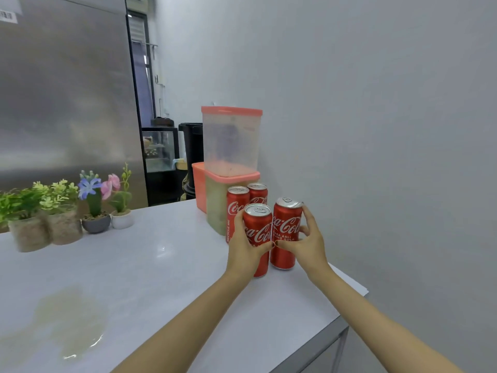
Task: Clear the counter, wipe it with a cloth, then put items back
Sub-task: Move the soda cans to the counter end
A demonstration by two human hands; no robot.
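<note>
The left grip wraps the front can, the right grip the neighbouring can; best lift both straight up (a spill sits on the surface), missing the rear cans.

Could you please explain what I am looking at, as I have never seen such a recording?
There is no machine here: one camera worn on a person's head looks forward and down, so the two bare arms reaching in are the wearer's own. The left hand grips the front left cola can and the right hand grips the front right cola can, at the right end of the white counter. Two more cans stand behind them, beside stacked containers with pink lids. Four small potted plants line the far left, and a yellowish wet patch lies nearer the camera.
</note>
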